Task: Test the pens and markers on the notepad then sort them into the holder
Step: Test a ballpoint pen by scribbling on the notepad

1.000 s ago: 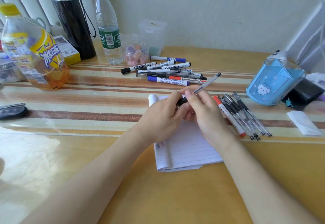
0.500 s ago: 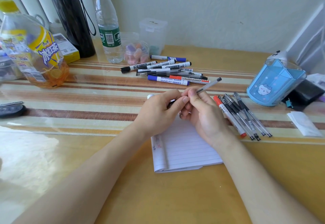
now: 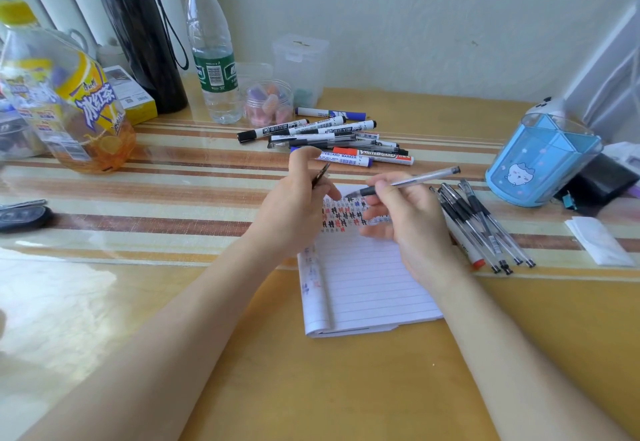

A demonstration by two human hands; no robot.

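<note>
My right hand (image 3: 405,219) grips a clear gel pen (image 3: 420,177) with a black grip, its bare tip pointing left above the top of the lined notepad (image 3: 367,284). My left hand (image 3: 298,205) pinches the pen's black cap (image 3: 320,175) just left of the tip. Rows of small black, red and blue test marks (image 3: 343,215) cover the pad's top lines. A pile of whiteboard markers (image 3: 332,139) lies behind the hands. Several gel pens (image 3: 481,226) lie side by side to the right. The blue pen holder (image 3: 540,160) stands at the far right.
At the back left stand a yellow-labelled tea bottle (image 3: 65,94), a black flask (image 3: 138,35) and a water bottle (image 3: 213,49). A small jar (image 3: 268,103) and clear box (image 3: 299,63) sit behind the markers. Folded white paper (image 3: 599,239) lies at right, a dark object (image 3: 24,217) at left.
The hands have drawn apart: the cap has come off the pen and sits in my left hand. The pen's tip and the test marks on the pad are now uncovered.
</note>
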